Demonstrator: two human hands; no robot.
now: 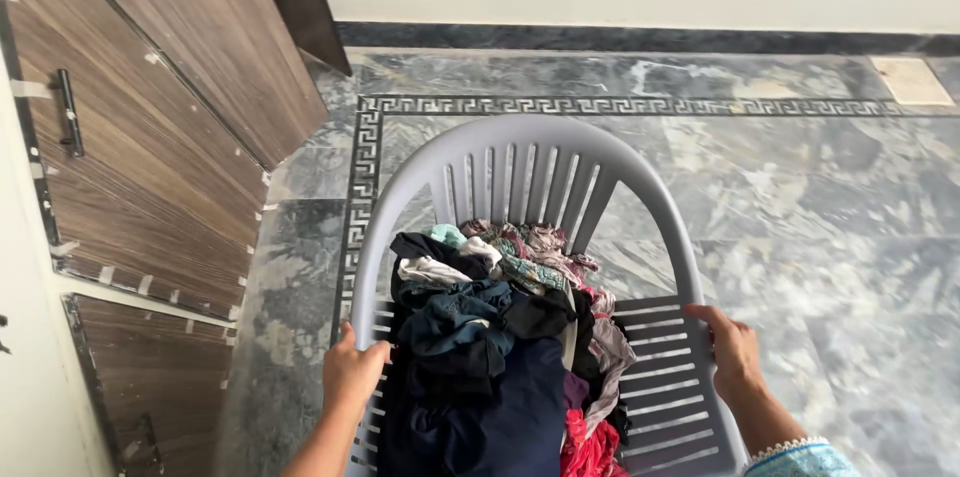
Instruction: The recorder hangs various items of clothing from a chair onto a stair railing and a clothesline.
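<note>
A grey plastic chair (530,152) with a slatted back and seat stands in front of me on the marble floor. A heap of dark and patterned clothes (495,347) lies on its seat, with a red piece at the near edge. My left hand (352,369) grips the chair's left armrest. My right hand (733,349) holds the right armrest, fingers curled over its edge. A light blue sleeve with a white trim covers my right wrist.
Brown wooden cupboard doors (150,137) with dark handles stand on the left, close to the chair. The grey marble floor (800,197) has a patterned border strip and runs to a pale wall at the back.
</note>
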